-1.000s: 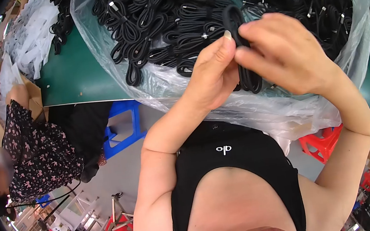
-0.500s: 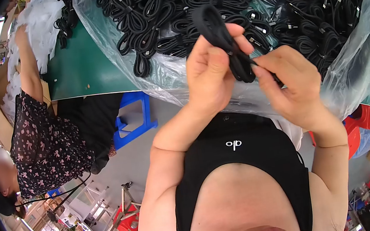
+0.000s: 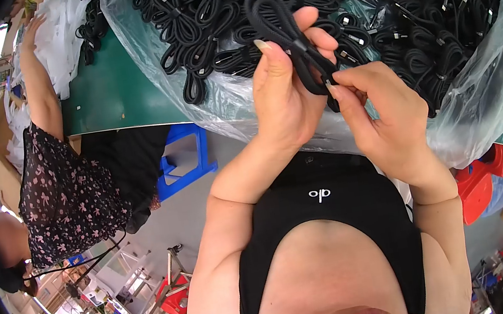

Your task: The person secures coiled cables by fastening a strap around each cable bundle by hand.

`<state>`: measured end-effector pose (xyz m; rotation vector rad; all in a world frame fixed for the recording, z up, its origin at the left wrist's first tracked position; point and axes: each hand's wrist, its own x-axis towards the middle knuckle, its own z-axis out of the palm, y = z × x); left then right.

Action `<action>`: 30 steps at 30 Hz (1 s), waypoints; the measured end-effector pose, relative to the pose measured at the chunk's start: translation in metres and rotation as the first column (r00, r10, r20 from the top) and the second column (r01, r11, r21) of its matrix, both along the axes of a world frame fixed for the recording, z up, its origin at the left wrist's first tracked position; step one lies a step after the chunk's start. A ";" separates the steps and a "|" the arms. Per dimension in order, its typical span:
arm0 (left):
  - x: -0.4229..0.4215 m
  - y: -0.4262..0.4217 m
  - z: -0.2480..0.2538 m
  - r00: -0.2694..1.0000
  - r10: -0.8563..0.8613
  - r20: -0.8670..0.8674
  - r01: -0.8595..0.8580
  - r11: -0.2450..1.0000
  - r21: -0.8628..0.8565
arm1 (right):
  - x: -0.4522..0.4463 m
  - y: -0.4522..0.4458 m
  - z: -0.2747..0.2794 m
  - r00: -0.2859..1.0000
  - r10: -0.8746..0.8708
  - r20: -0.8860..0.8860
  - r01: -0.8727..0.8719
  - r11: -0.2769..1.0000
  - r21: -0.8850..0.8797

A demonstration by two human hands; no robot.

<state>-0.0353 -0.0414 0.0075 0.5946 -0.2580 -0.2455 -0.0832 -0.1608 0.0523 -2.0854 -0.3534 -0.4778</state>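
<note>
A coiled black cable (image 3: 270, 16), bound around its middle, lies across my left hand (image 3: 287, 100). The thumb of that hand is raised to one side, while its fingers curl behind the coil. My right hand (image 3: 389, 105) pinches the lower end of the same cable between thumb and forefinger. What sits exactly under those fingertips is partly hidden. Just beyond both hands is a large pile of similar coiled black cables (image 3: 199, 10), many with silver plugs showing. They lie on a clear plastic sheet (image 3: 149, 49).
The pile and plastic rest on a green table (image 3: 117, 92). At the left, another person (image 3: 70, 195) reaches toward white plastic bags (image 3: 64, 35). A blue stool (image 3: 191, 159) stands below the table edge; red stools (image 3: 478, 189) are at the right.
The cable coil has turned, showing its loops more openly, and my left thumb has lifted off it. My right hand has shifted slightly left. The other person's hand has moved up.
</note>
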 end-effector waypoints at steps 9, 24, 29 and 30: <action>0.015 0.009 0.037 0.987 -0.089 -0.131 0.105 0.987 0.123 | 0.032 -0.023 0.031 0.945 -0.056 0.322 0.160 0.938 -0.308; 0.041 0.018 0.030 0.982 -0.094 0.161 0.026 0.924 0.382 | 0.054 -0.037 0.037 0.718 0.404 -0.566 -0.317 0.915 0.251; 0.042 0.016 0.027 0.978 -0.201 0.057 0.181 0.952 0.245 | 0.052 -0.023 0.033 0.886 0.180 -0.427 -0.139 0.982 0.124; 0.043 0.016 0.025 0.988 -0.151 0.038 0.140 0.966 0.216 | 0.051 -0.021 0.030 0.950 0.071 -0.303 -0.055 0.997 0.060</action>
